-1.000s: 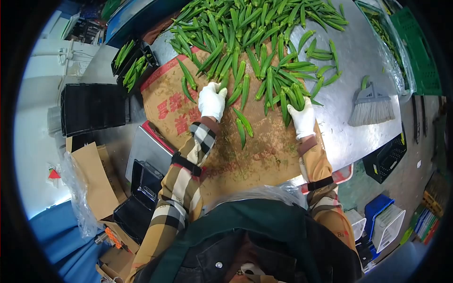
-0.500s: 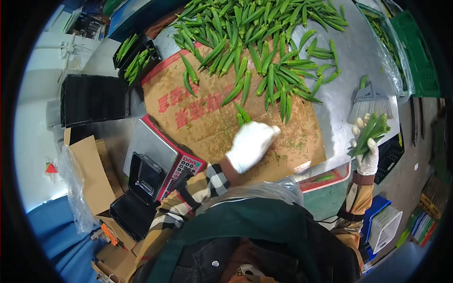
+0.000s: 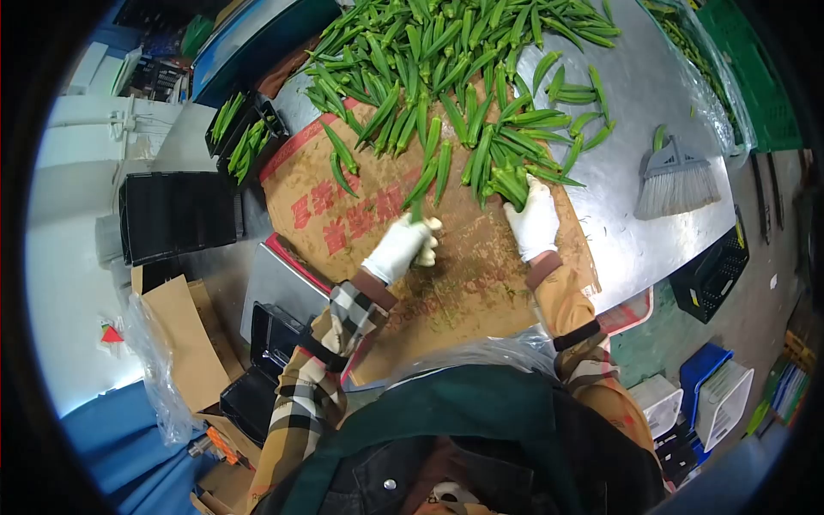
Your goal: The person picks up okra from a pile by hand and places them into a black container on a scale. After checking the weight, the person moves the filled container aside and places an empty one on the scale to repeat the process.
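My left hand (image 3: 400, 248), in a white glove, is closed on a single green okra pod (image 3: 417, 211) that sticks up past the fingers, slightly blurred. To its right, my gloved right hand (image 3: 536, 221) grips a small bunch of okra (image 3: 511, 185) at the near edge of the loose pods. A big heap of okra (image 3: 421, 60) spreads over the far part of the table. Both hands are over a flattened cardboard sheet (image 3: 378, 236) with red print and green scraps on it.
A grey brush head (image 3: 675, 184) lies on the metal table (image 3: 631, 249) at right. On the left are a scale (image 3: 287, 279), a black tray (image 3: 178, 215) and black containers with okra (image 3: 249, 148). A green crate (image 3: 760, 77) stands far right.
My right hand has swung in from beyond the table's right edge to the cardboard, still with its okra bunch. My left hand has moved left and now holds a pod.
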Demonstrator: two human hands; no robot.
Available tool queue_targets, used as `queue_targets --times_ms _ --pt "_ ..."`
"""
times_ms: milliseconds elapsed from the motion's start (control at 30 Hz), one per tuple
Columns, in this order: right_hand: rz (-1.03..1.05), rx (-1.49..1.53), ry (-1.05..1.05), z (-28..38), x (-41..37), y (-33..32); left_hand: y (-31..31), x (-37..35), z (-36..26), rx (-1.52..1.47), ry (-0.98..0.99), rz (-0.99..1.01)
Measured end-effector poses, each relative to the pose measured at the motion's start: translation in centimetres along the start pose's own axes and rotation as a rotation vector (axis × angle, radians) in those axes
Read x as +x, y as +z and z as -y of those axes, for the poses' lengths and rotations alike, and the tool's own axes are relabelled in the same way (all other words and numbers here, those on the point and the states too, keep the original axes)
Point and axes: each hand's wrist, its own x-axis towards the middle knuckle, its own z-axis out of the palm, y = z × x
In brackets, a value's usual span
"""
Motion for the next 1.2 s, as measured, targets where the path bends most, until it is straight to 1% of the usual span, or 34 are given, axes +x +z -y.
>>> queue_targets --times_ms 33,67,100,167,200,233,267,300,367,400,433,500,567,633,667,767,833,900,933,967,1033,1067,1100,1167,1200 --pt "0.019 0.029 0.024 -0.6 0.2 -0.2 -0.3 -0.5 -1.5 -0.124 -0.040 -0.044" --pt "0.042 0.011 0.069 -1.2 0.2 -0.7 -0.2 0.4 -1.5 0.053 0.133 -0.250" --pt "0.124 0.041 0.163 -1.0 0.5 -2.2 -0.4 1.2 -2.0 0.189 0.215 -0.365" --pt "0.154 0.514 0.124 -4.2 0.7 -2.5 0.1 2.5 -3.3 0.483 0.353 -0.553" --pt "0.184 0.905 0.241 -3.9 0.6 -3.4 0.4 3.8 -3.3 0.572 0.447 -0.592" --pt "0.239 0.971 0.382 -3.8 0.9 -4.4 0.7 5.2 -3.1 0.662 0.543 -0.630" --pt "0.225 1.011 0.397 -3.4 1.1 -4.9 1.3 6.1 -2.9 0.752 0.641 -0.667" --pt "0.207 1.054 0.411 -2.9 1.2 -5.1 2.6 6.2 -3.3 0.873 0.573 -0.692" --pt "0.155 0.917 0.299 -2.7 1.8 -3.8 4.6 6.1 -4.0 1.131 0.496 -0.662" --pt "0.130 0.850 0.246 -2.6 2.1 -2.8 4.9 6.4 -3.8 1.205 0.519 -0.663" --pt "0.059 0.696 0.160 -2.4 2.4 -1.5 4.8 6.5 -3.6 1.182 0.489 -0.626" --pt "-0.002 0.189 0.169 1.3 2.8 -2.2 4.8 5.9 -3.5 1.140 0.425 -0.551" --pt "-0.028 0.054 0.042 1.2 2.5 -0.1 4.4 5.2 -3.8 1.064 0.397 -0.517" --pt "0.096 -0.052 0.080 2.7 2.7 -0.3 4.2 4.0 -5.5 0.969 0.332 -0.516" --pt "0.110 -0.074 0.072 3.1 2.7 -0.3 3.7 3.9 -6.0 0.901 0.351 -0.476" --pt "0.134 -0.134 0.047 3.3 2.7 -0.4 3.9 5.0 -7.1 0.689 0.506 -0.447" --pt "0.127 -0.151 0.036 3.2 2.5 -0.5 5.6 5.6 -7.5 0.592 0.582 -0.454" --pt "0.110 -0.129 0.070 2.6 2.4 -0.4 7.1 7.0 -6.7 0.758 0.550 -0.442" --pt "0.103 -0.118 0.087 2.2 2.4 -0.5 8.2 8.1 -5.9 0.944 0.522 -0.500" --pt "0.113 -0.069 0.126 1.9 2.3 -0.7 9.3 7.6 -6.1 1.017 0.520 -0.513" --pt "0.134 0.030 0.203 1.2 2.1 -1.5 10.8 6.9 -7.8 1.093 0.425 -0.509" --pt "0.180 0.160 0.289 0.8 2.1 -2.4 11.3 7.0 -7.8 1.118 0.422 -0.505" --pt "0.135 0.311 0.251 -0.4 1.7 -2.7 11.7 7.2 -7.9 1.142 0.417 -0.501" --pt "0.248 0.719 0.315 -2.2 1.6 -3.3 12.1 7.6 -8.1 1.136 0.377 -0.492" --pt "0.249 0.836 0.328 -3.0 1.2 -3.1 12.2 7.9 -8.4 1.107 0.344 -0.485"
